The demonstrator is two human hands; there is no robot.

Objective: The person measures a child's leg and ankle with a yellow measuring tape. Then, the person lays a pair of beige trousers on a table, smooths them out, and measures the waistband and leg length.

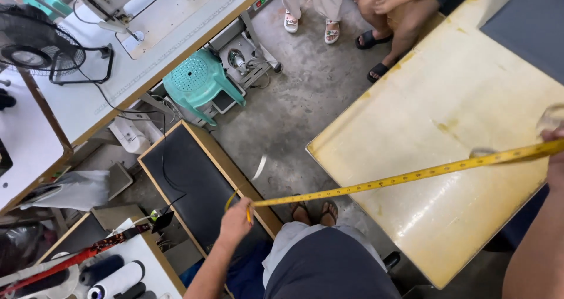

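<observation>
A yellow measuring tape is stretched taut across the view, from lower centre to the right edge. My left hand pinches its near end above a black-topped bench. My right hand holds the far end at the right edge of the frame, over a yellowish worn table top. Only part of the right hand shows. My legs and sandalled feet are below the tape.
A sewing machine table with a black fan stands at upper left, with a teal plastic stool beneath. Two seated people's legs are at the top. Thread spools lie at lower left. A grey cloth covers the table's far corner.
</observation>
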